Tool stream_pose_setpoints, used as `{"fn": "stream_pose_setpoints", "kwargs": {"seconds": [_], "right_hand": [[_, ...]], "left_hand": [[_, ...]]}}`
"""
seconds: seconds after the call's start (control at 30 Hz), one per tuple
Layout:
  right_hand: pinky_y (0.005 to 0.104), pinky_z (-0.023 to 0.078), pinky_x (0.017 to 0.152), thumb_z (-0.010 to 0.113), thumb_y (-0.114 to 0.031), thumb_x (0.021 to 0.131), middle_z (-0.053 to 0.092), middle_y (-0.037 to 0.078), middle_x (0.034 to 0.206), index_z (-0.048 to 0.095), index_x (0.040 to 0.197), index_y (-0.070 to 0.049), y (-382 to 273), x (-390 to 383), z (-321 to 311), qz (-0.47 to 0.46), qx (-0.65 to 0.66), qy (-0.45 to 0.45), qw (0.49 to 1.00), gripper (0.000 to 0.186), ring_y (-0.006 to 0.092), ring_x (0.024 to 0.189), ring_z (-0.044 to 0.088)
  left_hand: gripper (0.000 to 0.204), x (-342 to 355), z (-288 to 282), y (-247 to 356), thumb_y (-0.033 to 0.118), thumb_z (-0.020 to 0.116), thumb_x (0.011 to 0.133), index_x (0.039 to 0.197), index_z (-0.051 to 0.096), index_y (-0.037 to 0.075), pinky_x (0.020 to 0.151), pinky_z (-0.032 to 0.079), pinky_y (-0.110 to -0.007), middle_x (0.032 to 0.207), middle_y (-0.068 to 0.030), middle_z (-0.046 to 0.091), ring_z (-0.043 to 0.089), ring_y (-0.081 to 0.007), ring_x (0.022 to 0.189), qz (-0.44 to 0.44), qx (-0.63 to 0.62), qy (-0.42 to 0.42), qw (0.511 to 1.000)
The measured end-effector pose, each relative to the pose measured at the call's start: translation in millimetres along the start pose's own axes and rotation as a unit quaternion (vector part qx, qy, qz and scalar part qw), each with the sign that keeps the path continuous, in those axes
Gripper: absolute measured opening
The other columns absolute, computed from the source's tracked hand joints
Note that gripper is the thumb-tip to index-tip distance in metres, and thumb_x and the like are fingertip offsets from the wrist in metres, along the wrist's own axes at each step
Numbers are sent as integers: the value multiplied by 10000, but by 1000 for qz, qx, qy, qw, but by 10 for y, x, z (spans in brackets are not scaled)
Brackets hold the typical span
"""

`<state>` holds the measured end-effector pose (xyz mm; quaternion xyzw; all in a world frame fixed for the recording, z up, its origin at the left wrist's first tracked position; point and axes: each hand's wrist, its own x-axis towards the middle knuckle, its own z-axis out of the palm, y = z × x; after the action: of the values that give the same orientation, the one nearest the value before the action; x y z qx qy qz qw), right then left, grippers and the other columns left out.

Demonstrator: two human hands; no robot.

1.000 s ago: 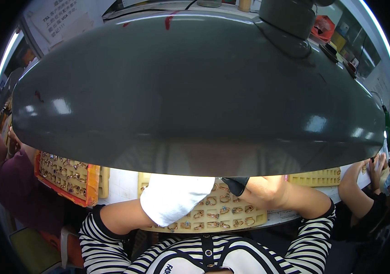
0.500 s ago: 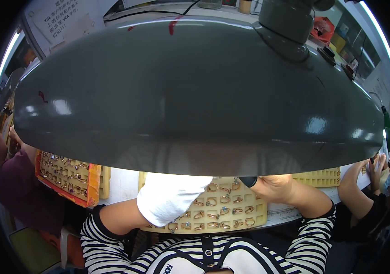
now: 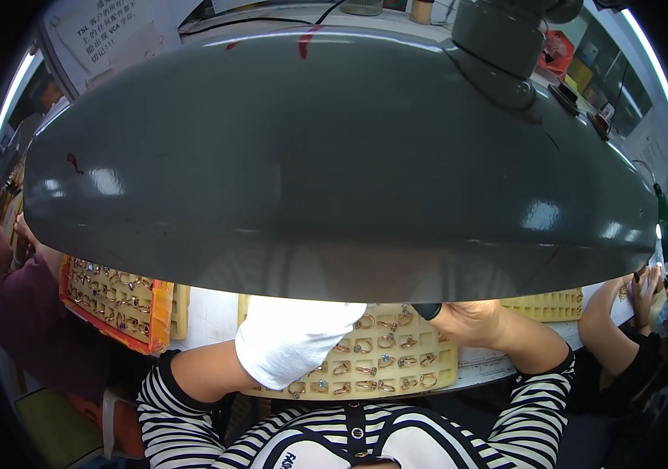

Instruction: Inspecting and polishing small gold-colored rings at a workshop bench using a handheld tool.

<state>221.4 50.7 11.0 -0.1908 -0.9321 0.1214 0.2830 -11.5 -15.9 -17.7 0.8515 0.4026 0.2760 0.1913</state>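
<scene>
A white cloth sleeve [image 3: 291,340] covers my left forearm, and my left hand beyond it is hidden beneath the dark grey lamp hood [image 3: 334,172]. The back and wrist of my right hand [image 3: 471,322] show just below the hood's lower edge. Its fingers are mostly out of sight, so what they hold cannot be made out. Beside that hand a small black rounded thing [image 3: 428,310] shows, its kind unclear. Under both hands lies a cream slotted ring tray [image 3: 448,375]. Several gold-coloured rings [image 3: 385,360], some with stones, stand in its slots.
An orange-edged box [image 3: 160,316] of rings stands at the left. Another cream slotted tray [image 3: 545,306] lies to the right on the white table [image 3: 207,316]. Co-workers sit on both sides: a purple sleeve [image 3: 37,301] at left, a bare arm [image 3: 607,324] at right.
The lamp hood's upper part appears slightly farther right and lower in the view. My arms and the ring tray stay almost where they were.
</scene>
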Motion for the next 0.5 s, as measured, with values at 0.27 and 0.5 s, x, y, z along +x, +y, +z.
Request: {"fn": "stream_pose_setpoints", "kwargs": {"seconds": [0.27,0.5], "right_hand": [[274,483,699,592,38,739,619,120,909,603,945,32,-57,12,-54,65,88,-46,993,207,203,807,608],[299,448,547,506,-137,799,577,101,710,598,911,-47,-83,-52,-222,177,-2,-80,981,170,213,599,562]], "left_hand": [[249,66,-16,74,55,557,761,1007,595,69,684,479,-258,929,-64,607,597,-179,787,56,44,74,995],[253,34,33,22,51,526,811,1059,550,14,691,463,-211,918,-67,592,568,-131,797,-40,-27,-70,996]]}}
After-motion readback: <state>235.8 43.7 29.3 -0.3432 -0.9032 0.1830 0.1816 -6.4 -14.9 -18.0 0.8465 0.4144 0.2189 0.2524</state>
